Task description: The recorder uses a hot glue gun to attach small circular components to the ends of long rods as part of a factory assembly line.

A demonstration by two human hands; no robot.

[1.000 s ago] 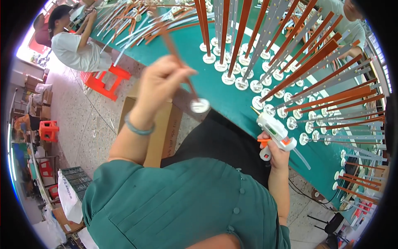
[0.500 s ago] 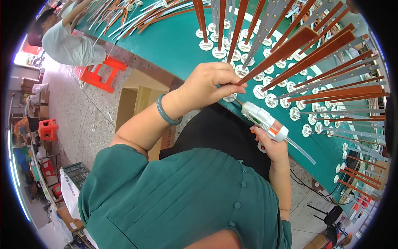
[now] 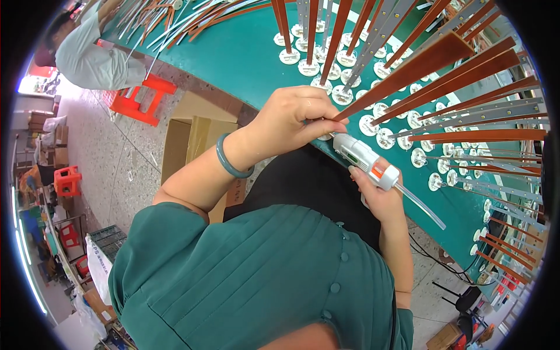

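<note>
Between the thumb and fingers of my left hand (image 3: pixel 303 116) is the lower end of a brown strip (image 3: pixel 408 73), which rises up and to the right. Its round white base (image 3: pixel 325 137) shows only in part beneath my fingers. My right hand (image 3: pixel 379 195) is wrapped round a white glue gun (image 3: pixel 360 154) with a clear glue stick (image 3: pixel 421 207) sticking out of its back. The gun's nozzle reaches in just under my left thumb, close to the strip's foot; the tip itself is hidden.
Many upright brown and grey strips on round white bases (image 3: pixel 368 125) crowd the green table (image 3: pixel 233 64). Loose strips (image 3: pixel 175 23) lie at the far left. An open cardboard box (image 3: pixel 181 137) stands beside me. A person (image 3: pixel 99 61) works near a red stool (image 3: pixel 143 99).
The glue gun has moved up and left, so its nozzle now goes under my left thumb. The held strip has shifted slightly to the right at its upper end.
</note>
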